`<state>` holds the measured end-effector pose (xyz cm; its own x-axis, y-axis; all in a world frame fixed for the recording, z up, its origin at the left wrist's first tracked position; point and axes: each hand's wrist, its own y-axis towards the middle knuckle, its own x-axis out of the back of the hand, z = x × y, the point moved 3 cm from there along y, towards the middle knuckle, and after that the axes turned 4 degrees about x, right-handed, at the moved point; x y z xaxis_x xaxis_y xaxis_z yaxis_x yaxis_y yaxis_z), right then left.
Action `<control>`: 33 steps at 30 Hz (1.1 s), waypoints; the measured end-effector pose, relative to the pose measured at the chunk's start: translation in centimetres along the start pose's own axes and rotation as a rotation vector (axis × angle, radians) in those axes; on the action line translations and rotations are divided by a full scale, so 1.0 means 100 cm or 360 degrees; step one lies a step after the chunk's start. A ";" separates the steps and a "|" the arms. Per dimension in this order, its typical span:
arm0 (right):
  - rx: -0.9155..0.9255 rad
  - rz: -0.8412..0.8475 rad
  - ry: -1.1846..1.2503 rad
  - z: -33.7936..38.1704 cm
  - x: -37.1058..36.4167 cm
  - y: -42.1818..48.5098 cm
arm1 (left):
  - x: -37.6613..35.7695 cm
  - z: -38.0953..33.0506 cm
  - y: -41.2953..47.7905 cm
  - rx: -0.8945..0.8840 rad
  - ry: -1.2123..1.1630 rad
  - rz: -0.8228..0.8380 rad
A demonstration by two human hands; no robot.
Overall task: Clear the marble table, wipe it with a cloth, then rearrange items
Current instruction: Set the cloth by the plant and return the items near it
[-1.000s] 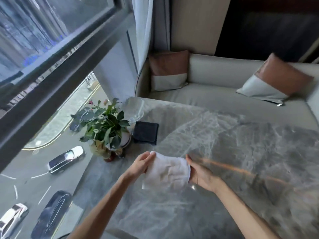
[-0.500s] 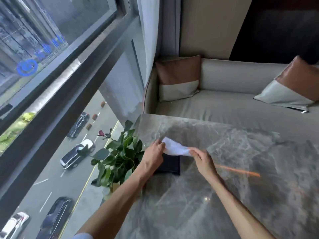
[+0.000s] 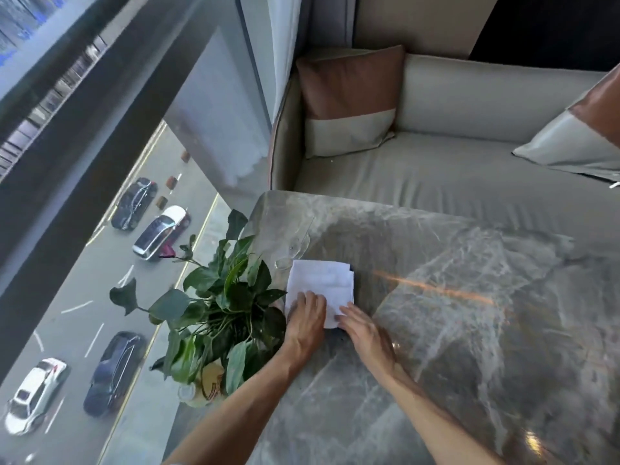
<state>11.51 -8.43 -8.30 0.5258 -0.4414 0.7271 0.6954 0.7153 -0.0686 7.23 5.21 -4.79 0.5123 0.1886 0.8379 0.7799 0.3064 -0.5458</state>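
Note:
A folded white cloth (image 3: 320, 283) lies flat on the grey marble table (image 3: 453, 330), on top of a dark folded cloth of which only a sliver (image 3: 350, 268) shows at its far right corner. My left hand (image 3: 307, 318) rests palm down on the cloth's near left part. My right hand (image 3: 364, 330) lies with its fingertips on the cloth's near right corner. A clear wine glass (image 3: 295, 245) stands just beyond the cloth. A green leafy potted plant (image 3: 218, 303) sits at the table's left edge, touching my left wrist.
A beige sofa (image 3: 453, 169) with two brown-and-cream cushions (image 3: 350, 99) runs along the table's far side. A floor-to-ceiling window (image 3: 84, 229) on the left looks down on a street with cars. A white curtain (image 3: 285, 45) hangs in the corner.
The white cloth was held up between both hands; now it lies flat over the dark cloth, with both hands pressed on its near edge. The view has tilted closer.

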 end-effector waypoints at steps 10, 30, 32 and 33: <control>-0.0101 0.0535 -0.0557 -0.015 -0.007 0.042 | 0.001 0.005 0.042 0.0280 -0.0496 0.0232; -0.0407 0.0401 -0.0442 -0.048 0.050 -0.081 | -0.057 -0.035 -0.061 0.0070 -0.0448 0.0173; -0.0551 0.0391 -0.0486 -0.067 0.069 -0.137 | -0.067 -0.056 -0.083 0.0069 -0.0363 0.0193; -0.0626 0.0380 -0.0515 -0.075 0.080 -0.164 | -0.070 -0.069 -0.092 0.0055 -0.0329 0.0210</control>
<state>7.92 -27.75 -6.47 0.5569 -0.0593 0.8285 0.7385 0.4920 -0.4611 -1.10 -5.39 -5.70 0.5218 0.4147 0.7455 0.6966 0.2974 -0.6529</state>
